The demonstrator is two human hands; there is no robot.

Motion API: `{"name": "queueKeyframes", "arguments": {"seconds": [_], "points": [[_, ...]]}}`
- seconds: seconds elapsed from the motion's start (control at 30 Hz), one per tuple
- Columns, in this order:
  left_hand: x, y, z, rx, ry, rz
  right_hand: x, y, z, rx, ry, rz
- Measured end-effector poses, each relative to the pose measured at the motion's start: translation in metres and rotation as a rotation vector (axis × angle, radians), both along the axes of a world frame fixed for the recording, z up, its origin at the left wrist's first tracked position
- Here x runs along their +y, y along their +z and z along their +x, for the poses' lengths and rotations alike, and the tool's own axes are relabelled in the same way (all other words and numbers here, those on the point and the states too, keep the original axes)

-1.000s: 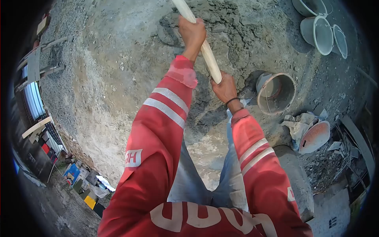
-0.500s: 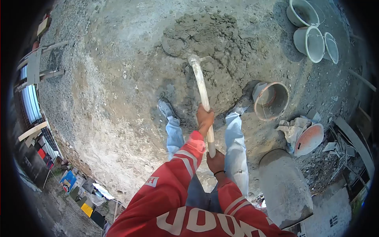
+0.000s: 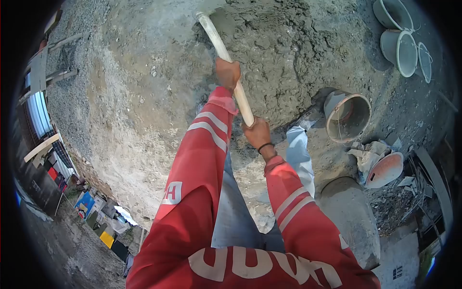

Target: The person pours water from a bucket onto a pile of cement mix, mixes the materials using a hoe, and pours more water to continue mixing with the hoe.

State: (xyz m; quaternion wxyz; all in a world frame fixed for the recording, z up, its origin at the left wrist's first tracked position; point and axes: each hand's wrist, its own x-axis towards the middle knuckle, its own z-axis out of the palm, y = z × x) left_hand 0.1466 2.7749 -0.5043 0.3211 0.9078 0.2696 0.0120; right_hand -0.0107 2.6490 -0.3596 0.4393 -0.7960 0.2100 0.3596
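Both my hands grip the pale wooden handle of a hoe [image 3: 245, 104]. My left hand [image 3: 228, 73] is wrapped around the middle of the handle. Lower down, my right hand [image 3: 257, 132] closes around its near end and wears a dark band at the wrist. The handle slants up and left to a pile of wet grey mortar [image 3: 274, 48] on the ground. At the handle's far end the blade cannot be made out clearly.
A bucket [image 3: 347, 118] lies tipped beside my right foot. Several grey buckets [image 3: 400, 52] stand at the upper right. Further down on the right are an orange-red basin [image 3: 385, 169], rubble and a large grey cylindrical shape [image 3: 350, 216]. Planks [image 3: 39, 82] are at the left.
My hands have pushed the hoe forward and to the left, away from my body. My arms are stretched out further, and the view has shifted slightly.
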Motion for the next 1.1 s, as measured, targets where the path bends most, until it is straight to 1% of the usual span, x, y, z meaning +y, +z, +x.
{"name": "queueKeyframes", "arguments": {"seconds": [0.03,0.07,0.13,0.17,0.2,0.23,0.3,0.33,0.37,0.43,0.47,0.5,0.53,0.57,0.6,0.63,0.67,0.73,0.8,0.83,0.9,0.93,0.97,1.0,1.03,1.07,1.1], "points": [[-0.011,-0.005,-0.018,0.189,0.049,-0.056,-0.006,0.005,-0.022,0.000,0.014,-0.052],[-0.028,0.003,-0.038,0.379,0.089,-0.115,-0.013,0.009,-0.043,0.001,0.020,-0.106],[-0.046,0.033,-0.075,0.391,0.199,-0.331,-0.030,0.032,-0.068,0.099,-0.028,0.006],[-0.049,0.037,-0.097,0.432,0.170,-0.290,-0.033,0.041,-0.082,0.072,-0.001,-0.048],[-0.056,0.058,-0.112,0.466,0.244,-0.373,-0.036,0.051,-0.102,0.049,0.024,-0.106],[-0.061,0.079,-0.124,0.500,0.311,-0.458,-0.038,0.060,-0.119,0.049,0.026,-0.098],[-0.069,0.121,-0.148,0.579,0.316,-0.517,-0.042,0.081,-0.156,0.033,0.017,-0.145],[-0.072,0.131,-0.168,0.575,0.315,-0.517,-0.045,0.086,-0.170,0.020,0.001,-0.154],[-0.075,0.133,-0.186,0.416,0.271,-0.528,-0.052,0.085,-0.170,0.012,0.001,-0.151],[-0.075,0.148,-0.184,0.269,0.227,-0.529,-0.061,0.089,-0.174,-0.017,0.029,-0.091],[-0.078,0.176,-0.155,0.154,0.201,-0.615,-0.062,0.085,-0.158,-0.118,0.059,-0.123],[-0.081,0.203,-0.120,0.035,0.170,-0.698,-0.061,0.077,-0.129,-0.188,-0.022,-0.076],[-0.086,0.230,-0.079,-0.025,0.201,-0.795,-0.060,0.071,-0.097,-0.254,-0.101,-0.027],[-0.090,0.245,-0.037,-0.088,0.232,-0.894,-0.062,0.059,-0.061,-0.258,-0.034,0.002],[-0.089,0.238,-0.004,-0.128,0.148,-0.845,-0.059,0.046,-0.024,-0.346,-0.060,0.006],[-0.090,0.237,0.032,-0.173,0.110,-0.829,-0.057,0.048,0.020,-0.371,-0.112,0.061],[-0.085,0.201,0.066,-0.239,0.005,-0.626,-0.057,0.035,0.053,-0.375,-0.120,0.063],[-0.078,0.124,0.112,-0.263,-0.117,-0.373,-0.055,0.006,0.077,-0.363,-0.130,0.063],[-0.084,0.057,0.110,-0.229,-0.144,-0.330,-0.053,-0.014,0.082,-0.138,-0.137,0.053],[-0.086,0.018,0.089,0.011,-0.140,-0.260,-0.048,-0.011,0.069,-0.132,-0.142,0.051],[-0.102,0.008,0.065,0.312,-0.112,-0.191,-0.046,0.011,0.032,0.049,-0.187,-0.106],[-0.108,0.024,0.040,0.387,-0.105,-0.185,-0.048,0.013,0.013,0.095,-0.209,-0.040],[-0.107,0.023,0.009,0.454,-0.136,-0.167,-0.047,0.017,-0.013,0.146,-0.230,0.029],[-0.107,0.019,-0.016,0.499,-0.162,-0.152,-0.045,0.030,-0.034,0.164,-0.243,0.013],[-0.114,0.039,-0.039,0.506,-0.101,-0.218,-0.045,0.042,-0.053,0.171,-0.266,-0.011],[-0.117,0.041,-0.066,0.517,-0.124,-0.115,-0.047,0.052,-0.071,0.182,-0.300,0.003],[-0.114,0.040,-0.096,0.544,-0.123,-0.173,-0.046,0.063,-0.093,0.206,-0.329,0.020]]}}
